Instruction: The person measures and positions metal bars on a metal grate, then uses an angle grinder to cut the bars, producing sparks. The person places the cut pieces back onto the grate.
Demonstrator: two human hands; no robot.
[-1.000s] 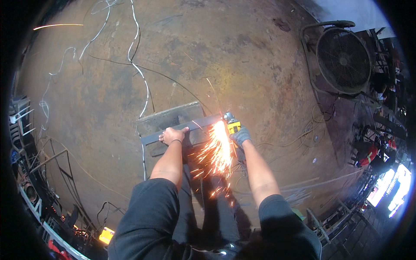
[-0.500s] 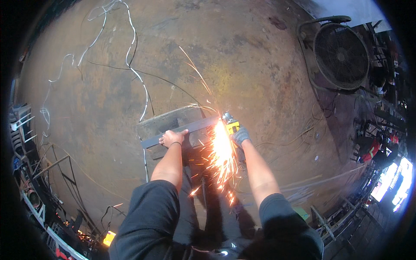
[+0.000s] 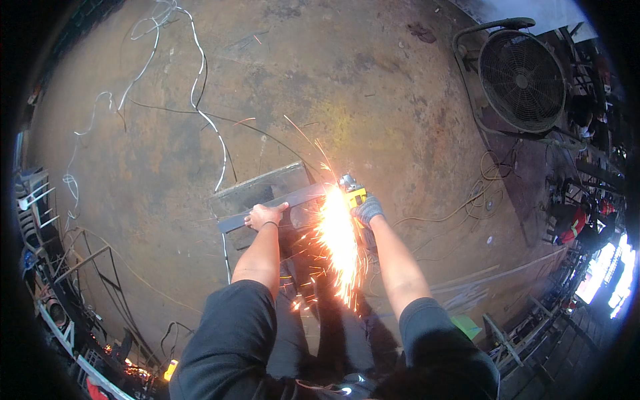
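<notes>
My bare left hand (image 3: 264,216) is wrapped over a flat grey metal bar (image 3: 300,195), pressing it down near its left part. The bar lies slantwise across a dark metal block (image 3: 263,181) on the floor. In my right hand (image 3: 369,209), which wears a grey glove, is a yellow angle grinder (image 3: 357,198). The grinder's head meets the right end of the bar. A bright stream of sparks (image 3: 340,243) pours from there toward my legs and hides the disc and the point of contact. A few sparks fly off the far side.
A large round floor fan (image 3: 522,81) stands at the far right. White cable (image 3: 202,67) winds over the rusty floor on the left, and a thin cord (image 3: 443,217) trails on the right. Metal frames (image 3: 83,263) line the left edge.
The spark stream has grown denser and brighter. Both hands keep their hold on bar and grinder, with hardly any shift. The view has turned slightly.
</notes>
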